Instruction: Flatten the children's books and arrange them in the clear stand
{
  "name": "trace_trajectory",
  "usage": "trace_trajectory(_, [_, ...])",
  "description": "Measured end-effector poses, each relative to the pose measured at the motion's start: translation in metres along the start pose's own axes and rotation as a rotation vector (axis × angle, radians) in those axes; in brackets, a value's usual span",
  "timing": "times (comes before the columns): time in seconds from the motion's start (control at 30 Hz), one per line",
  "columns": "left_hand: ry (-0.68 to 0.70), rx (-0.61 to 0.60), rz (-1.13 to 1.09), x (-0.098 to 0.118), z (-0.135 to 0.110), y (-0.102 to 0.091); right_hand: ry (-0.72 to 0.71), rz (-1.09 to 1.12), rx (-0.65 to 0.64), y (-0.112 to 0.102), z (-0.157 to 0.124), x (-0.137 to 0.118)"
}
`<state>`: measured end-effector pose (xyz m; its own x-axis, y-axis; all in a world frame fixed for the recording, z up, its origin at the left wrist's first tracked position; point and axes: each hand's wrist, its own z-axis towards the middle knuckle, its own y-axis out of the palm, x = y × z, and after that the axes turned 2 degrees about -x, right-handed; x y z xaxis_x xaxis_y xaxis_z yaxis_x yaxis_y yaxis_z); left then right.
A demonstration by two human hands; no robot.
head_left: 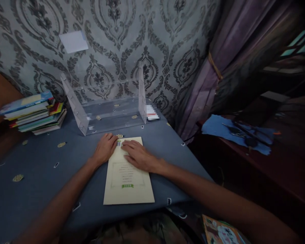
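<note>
A cream-coloured book [128,195] lies flat on the patterned grey-blue tablecloth in front of me. Its upward side has a framed block of small print and a green banner, which look upside down from here. My left hand [106,148] is at the book's upper left edge, its fingers bent together over that corner. Across the upper right part of the cover rests my right hand [138,156], palm down, fingers stretched out to the left. Both hands hide parts of the cover.
Behind the book stands a clear plastic rack [112,113] against the wallpaper. A stack of books [38,113] is at the left. Right of the table, a blue cloth [218,128] lies on a dark red surface. A colourful book [220,232] shows at bottom right.
</note>
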<state>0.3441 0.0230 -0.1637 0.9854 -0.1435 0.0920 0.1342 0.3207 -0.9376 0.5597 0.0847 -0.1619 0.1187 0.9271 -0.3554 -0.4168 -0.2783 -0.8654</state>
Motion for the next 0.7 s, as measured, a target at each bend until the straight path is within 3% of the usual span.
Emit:
trace_trajectory(0.17, [-0.016, -0.003, 0.005, -0.001, 0.0, 0.001, 0.189, -0.01, 0.035, -0.008, -0.021, 0.023])
trace_trajectory(0.37, [-0.028, -0.024, 0.019, 0.0, 0.0, 0.001, 0.348, -0.178, 0.046, -0.019, -0.025, 0.018])
trace_trajectory(0.7, [-0.079, 0.025, -0.014, 0.0, -0.005, 0.004, 0.232, -0.037, 0.187, -0.003, -0.027, 0.032])
